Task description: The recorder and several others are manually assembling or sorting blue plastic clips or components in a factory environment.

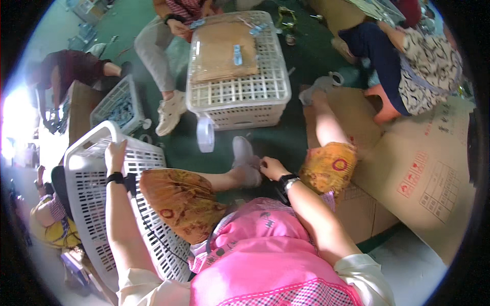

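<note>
My left hand (115, 154) rests on the rim of a white plastic crate (89, 188) that stands tilted at my left side; the fingers curl over its edge. A black band sits on that wrist. My right hand (272, 167) reaches down between my knees to my grey shoe (245, 160), fingers pinched at its side; whether something small is held there I cannot tell. A watch is on that wrist. My knees in orange patterned shorts and a pink apron fill the lower middle.
An upturned white crate (265, 97) with brown cardboard (224, 51) and small blue pieces on top stands ahead. A clear tape roll (205, 133) lies before it. Flattened cardboard (418, 168) covers the floor on the right. Other people sit around; another crate (120, 104) stands at left.
</note>
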The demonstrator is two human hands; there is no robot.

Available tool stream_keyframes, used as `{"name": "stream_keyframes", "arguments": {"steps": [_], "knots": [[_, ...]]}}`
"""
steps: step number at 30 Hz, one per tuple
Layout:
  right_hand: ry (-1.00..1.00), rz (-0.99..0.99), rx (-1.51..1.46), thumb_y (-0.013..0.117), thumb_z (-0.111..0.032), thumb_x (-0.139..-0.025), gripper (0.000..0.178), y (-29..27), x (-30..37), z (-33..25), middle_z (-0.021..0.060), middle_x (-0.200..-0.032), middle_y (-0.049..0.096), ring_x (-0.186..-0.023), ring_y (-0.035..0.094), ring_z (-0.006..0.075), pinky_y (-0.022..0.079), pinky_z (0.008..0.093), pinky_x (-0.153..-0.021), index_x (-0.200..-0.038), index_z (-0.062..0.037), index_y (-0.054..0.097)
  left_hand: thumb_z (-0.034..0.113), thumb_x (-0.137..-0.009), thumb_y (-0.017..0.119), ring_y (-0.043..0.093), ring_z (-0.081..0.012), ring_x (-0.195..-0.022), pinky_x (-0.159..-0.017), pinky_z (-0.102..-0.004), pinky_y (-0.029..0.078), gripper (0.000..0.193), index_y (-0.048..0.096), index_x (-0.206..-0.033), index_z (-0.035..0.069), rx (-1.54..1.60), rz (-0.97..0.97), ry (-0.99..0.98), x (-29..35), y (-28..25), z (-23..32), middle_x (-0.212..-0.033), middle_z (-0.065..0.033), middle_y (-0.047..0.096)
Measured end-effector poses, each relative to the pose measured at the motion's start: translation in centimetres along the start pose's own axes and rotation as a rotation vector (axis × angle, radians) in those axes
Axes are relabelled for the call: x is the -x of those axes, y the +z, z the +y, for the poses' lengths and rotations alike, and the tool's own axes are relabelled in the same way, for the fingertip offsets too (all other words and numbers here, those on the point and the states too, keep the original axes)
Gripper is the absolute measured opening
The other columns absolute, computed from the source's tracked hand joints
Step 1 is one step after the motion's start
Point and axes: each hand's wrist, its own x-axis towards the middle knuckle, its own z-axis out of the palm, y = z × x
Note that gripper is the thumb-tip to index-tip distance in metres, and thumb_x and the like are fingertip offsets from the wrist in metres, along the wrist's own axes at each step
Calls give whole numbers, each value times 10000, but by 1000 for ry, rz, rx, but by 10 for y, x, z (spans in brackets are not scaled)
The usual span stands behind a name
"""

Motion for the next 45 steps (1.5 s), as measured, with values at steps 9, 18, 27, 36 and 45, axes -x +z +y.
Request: {"name": "stream_keyframes", "arguments": {"steps": [9, 18, 27, 36, 45], "knots": [[-10, 2, -21, 595, -153, -786, 299, -2, 3, -1, 228, -970, 638, -930, 613, 372, 483, 417, -800, -1045, -3, 591, 445, -776, 618, 601, -423, -941, -821, -456, 469, 538, 603, -983, -52, -76, 30, -20, 25, -15, 31, -958, -277, 628], [11, -6, -16, 595, -179, -783, 317, 1, -2, 2, 233, -982, 633, -969, 595, 388, 471, 420, -831, -1040, 6, 586, 439, -785, 610, 600, -418, -923, -811, -459, 467, 520, 583, -983, -41, -70, 36, -33, 26, -18, 34, -948, -262, 630], [25, -24, 28, 586, -185, -793, 321, -5, 2, -4, 238, -1008, 630, -990, 594, 383, 470, 418, -846, -1053, 5, 583, 436, -783, 604, 603, -413, -917, -803, -454, 470, 499, 594, -958, -32, -78, 60, -27, 29, -17, 40, -939, -263, 631], [7, -6, 23, 592, -193, -795, 327, -3, 3, -2, 238, -1006, 632, -985, 599, 377, 472, 416, -843, -1055, 6, 582, 437, -793, 589, 603, -412, -914, -800, -454, 471, 499, 597, -952, -36, -96, 80, 17, 24, -11, 29, -931, -256, 633], [35, -23, -19, 628, -179, -781, 291, -4, 4, -6, 190, -943, 649, -911, 625, 328, 485, 379, -806, -1018, -13, 596, 432, -796, 588, 605, -416, -918, -810, -456, 478, 499, 604, -950, -43, -124, 63, 38, 21, -12, 35, -937, -258, 634]]}}
